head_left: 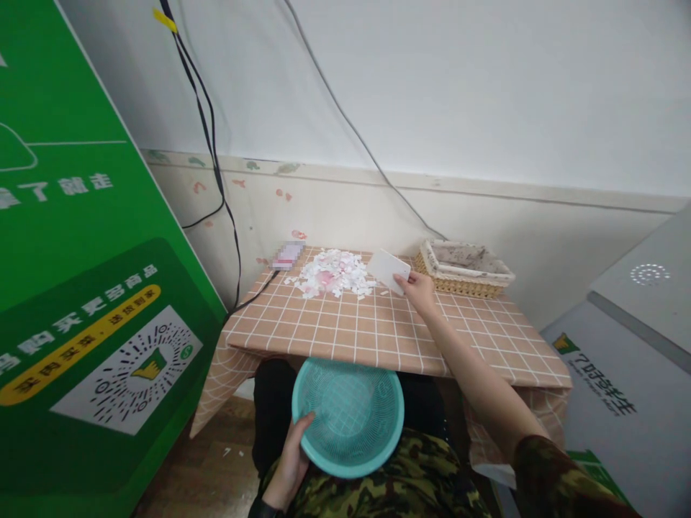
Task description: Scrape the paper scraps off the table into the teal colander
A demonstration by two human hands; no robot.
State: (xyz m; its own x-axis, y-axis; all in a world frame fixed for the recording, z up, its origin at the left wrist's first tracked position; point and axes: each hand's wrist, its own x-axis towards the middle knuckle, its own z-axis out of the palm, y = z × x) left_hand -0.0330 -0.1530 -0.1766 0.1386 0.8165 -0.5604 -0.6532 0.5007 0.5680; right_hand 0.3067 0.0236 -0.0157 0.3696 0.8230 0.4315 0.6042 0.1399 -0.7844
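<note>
My left hand (pixel 296 453) grips the rim of a teal plastic colander (pixel 348 417) at its left side, thumb over the edge. The colander rests at my lap, just below the table's front edge, and nothing shows inside it. Above the tabletop, my right hand (pixel 418 289) pinches a flat white card (pixel 387 269) by its right corner. Left of the card lies a heap of torn white and pink paper scraps (pixel 335 275) on the checked cloth. The card's left edge is close to the heap; whether they touch I cannot tell.
A wicker basket with a cloth lining (pixel 465 267) stands at the table's back right. At the back left lies a blurred flat object (pixel 288 255) with a black cable. The brown checked tablecloth (pixel 324 327) hangs over the front edge. A green panel (pixel 80 252) stands left, a white cabinet (pixel 637 374) right.
</note>
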